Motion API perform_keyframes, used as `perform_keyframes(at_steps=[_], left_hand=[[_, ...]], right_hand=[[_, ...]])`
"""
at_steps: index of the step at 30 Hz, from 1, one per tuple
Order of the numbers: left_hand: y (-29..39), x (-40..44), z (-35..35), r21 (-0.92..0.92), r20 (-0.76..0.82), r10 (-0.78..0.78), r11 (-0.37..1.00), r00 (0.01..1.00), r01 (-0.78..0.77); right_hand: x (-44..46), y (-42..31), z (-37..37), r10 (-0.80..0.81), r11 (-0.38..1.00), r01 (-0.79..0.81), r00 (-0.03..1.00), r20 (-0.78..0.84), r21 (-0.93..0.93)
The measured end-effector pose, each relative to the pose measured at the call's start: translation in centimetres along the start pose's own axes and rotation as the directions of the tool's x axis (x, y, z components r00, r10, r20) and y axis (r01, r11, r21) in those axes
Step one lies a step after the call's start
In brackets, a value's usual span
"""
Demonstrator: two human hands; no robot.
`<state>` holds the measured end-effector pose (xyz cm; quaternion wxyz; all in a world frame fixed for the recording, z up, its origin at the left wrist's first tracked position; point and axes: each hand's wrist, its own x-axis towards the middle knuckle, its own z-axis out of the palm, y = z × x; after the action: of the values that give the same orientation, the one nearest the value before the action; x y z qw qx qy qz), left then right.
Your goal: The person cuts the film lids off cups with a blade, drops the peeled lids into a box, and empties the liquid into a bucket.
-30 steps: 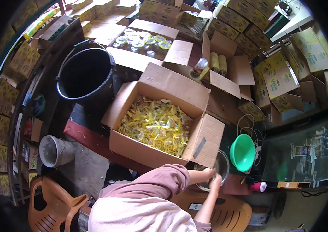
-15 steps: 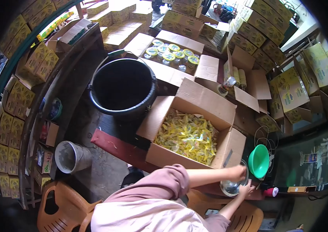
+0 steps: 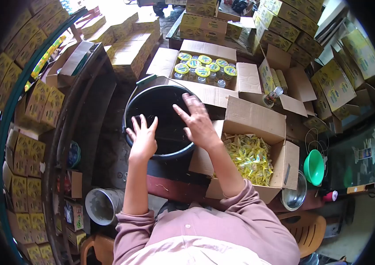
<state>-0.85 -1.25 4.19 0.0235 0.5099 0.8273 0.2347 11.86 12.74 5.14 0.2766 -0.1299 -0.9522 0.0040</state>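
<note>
Both of my hands are over a large black bucket (image 3: pixel 141 95) with a raised handle. My left hand (image 3: pixel 143 140) hovers at its near left side, fingers spread. Above the bucket's right side is my right hand (image 3: pixel 196 120), fingers apart and somewhat blurred. I see nothing held in either one. The bucket's dark inside does not show what it contains. Just right of it, an open cardboard box (image 3: pixel 256 115) holds a heap of small yellow wrapped packets (image 3: pixel 250 161).
Behind stands an open box of lidded jars (image 3: pixel 203 66). To the right are a clear bowl (image 3: pixel 294 194), a green bowl (image 3: pixel 314 168) and a glass jar (image 3: pixel 272 96). A grey pail (image 3: pixel 103 205) sits lower left, near a shelf of yellow cartons (image 3: pixel 26 181).
Both hands have left the clear bowl at the lower right and moved left to over the black bucket. The camera view has shifted, and my body now faces the bucket.
</note>
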Motion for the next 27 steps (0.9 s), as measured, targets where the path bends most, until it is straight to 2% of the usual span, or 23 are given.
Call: perform_keyframes(at_steps=[1,3,4,5,6,7,8,9,10,11,12,13,15,16,17,18,19,21,22,24,25,27], left_hand=[[-0.2,-0.5,-0.6,0.098,0.057,-0.092,0.991,0.994,0.086],[-0.6,0.0,-1.1,0.001,-0.027,-0.018,1.000,0.999,0.018],[-1.1,0.2,-0.7,-0.019,-0.031,-0.030,0.999,0.999,0.029],[-1.3,0.7,-0.2,-0.108,-0.050,-0.055,0.993,0.997,0.049],[-1.9,1.2,0.6,-0.105,-0.054,-0.060,0.993,0.997,0.055],[-2.6,1.5,1.5,-0.099,-0.060,-0.067,0.993,0.996,0.061],[-2.6,1.7,2.0,-0.033,-0.087,-0.035,0.999,0.996,0.032],[-3.0,1.8,3.0,0.008,-0.071,-0.002,1.000,0.997,0.003],[-3.1,1.8,3.8,0.026,-0.048,-0.037,0.999,0.998,0.039],[-3.1,1.9,4.5,0.046,-0.024,-0.071,0.996,0.997,0.072],[-2.8,2.2,3.6,-0.074,0.132,-0.145,0.985,0.980,0.156],[-2.4,2.8,3.2,-0.150,0.095,-0.158,0.974,0.983,0.171],[-3.0,3.1,3.5,-0.250,0.203,-0.220,0.931,0.954,0.267],[-3.0,3.0,3.4,-0.238,0.191,-0.180,0.945,0.965,0.224],[-3.0,2.8,3.7,-0.148,0.118,-0.120,0.979,0.986,0.137],[-2.6,2.9,4.3,-0.045,-0.006,-0.103,0.994,0.995,0.103],[-2.3,3.0,4.7,0.063,-0.128,-0.072,0.995,0.989,0.081],[-2.7,3.3,4.2,-0.028,-0.087,-0.016,1.000,0.996,0.013],[-2.8,3.3,4.0,-0.075,-0.069,0.009,0.997,0.998,-0.015],[-2.8,3.3,3.8,-0.175,0.034,-0.042,0.983,0.999,0.047],[-2.8,3.3,3.7,-0.222,0.085,-0.067,0.971,0.994,0.085],[-2.5,3.3,3.4,-0.235,0.087,-0.063,0.969,0.994,0.082]], right_hand=[[0.4,-0.4,0.7,0.090,0.906,-0.066,0.995,-0.036,0.418],[1.0,0.7,1.2,0.189,0.846,-0.148,0.981,-0.029,0.512],[1.1,2.3,1.4,0.215,0.845,-0.146,0.974,-0.076,0.514],[0.8,4.4,2.8,0.343,0.771,-0.204,0.931,-0.123,0.604],[0.6,6.8,4.2,0.548,0.591,-0.360,0.836,-0.032,0.722],[0.5,10.3,5.4,0.516,0.775,-0.333,0.824,-0.234,0.537],[1.2,12.4,6.1,0.740,0.545,-0.423,0.649,-0.177,0.724],[1.2,15.4,7.2,0.780,0.488,-0.402,0.598,-0.181,0.775],[0.3,19.8,9.5,0.640,0.767,-0.558,0.704,-0.309,0.317],[1.4,20.5,8.9,0.776,0.616,-0.673,0.608,-0.168,0.410],[1.3,23.2,10.4,0.767,0.631,-0.732,0.638,-0.068,0.257],[1.2,25.7,11.8,0.761,0.642,-0.761,0.647,0.037,0.094],[2.5,27.0,12.9,0.811,0.578,-0.815,0.568,0.139,-0.039],[2.9,27.4,13.7,0.827,0.553,-0.828,0.531,0.183,-0.095],[3.3,27.9,14.5,0.842,0.528,-0.836,0.492,0.223,-0.150],[3.5,28.4,15.0,0.836,0.525,-0.835,0.469,0.286,-0.164],[2.8,29.8,17.0,0.802,0.579,-0.802,0.530,0.274,-0.144],[2.8,31.0,18.2,0.795,0.574,-0.815,0.534,0.289,-0.074],[2.6,31.7,18.5,0.796,0.584,-0.810,0.559,0.234,-0.050],[3.1,31.8,17.0,0.799,0.590,-0.807,0.587,0.132,0.025],[3.5,31.9,15.8,0.831,0.548,-0.835,0.550,0.089,0.040],[3.9,32.1,13.5,0.826,0.562,-0.820,0.562,-0.036,0.105]])
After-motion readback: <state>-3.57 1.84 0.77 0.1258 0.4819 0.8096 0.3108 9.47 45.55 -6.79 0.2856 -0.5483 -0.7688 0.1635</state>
